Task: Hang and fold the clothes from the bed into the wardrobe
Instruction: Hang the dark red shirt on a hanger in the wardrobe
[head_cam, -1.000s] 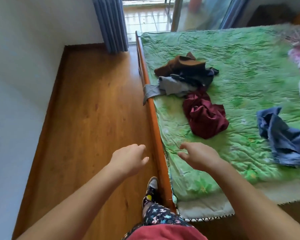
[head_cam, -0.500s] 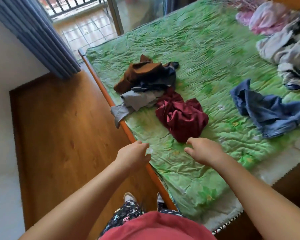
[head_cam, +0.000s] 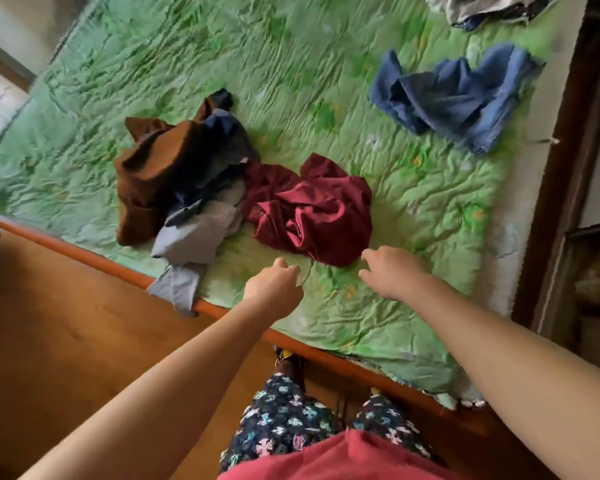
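A person stands at the side of a bed (head_cam: 326, 64) covered in a green quilt, both arms stretched out over it. The left hand (head_cam: 274, 285) and right hand (head_cam: 392, 275) hover just short of a crumpled maroon top (head_cam: 309, 209), fingers loosely curled and holding nothing, likely placed to lift it first because it lies nearest. Touching the top's left side is a heap: a brown garment (head_cam: 153, 174), a dark blue one (head_cam: 219, 140) and a grey one (head_cam: 194, 233) that hangs over the bed rail (head_cam: 84, 252). Well beyond the top to the right lie jeans (head_cam: 458, 95). Nothing blocks the hands. The wardrobe is not clearly in view.
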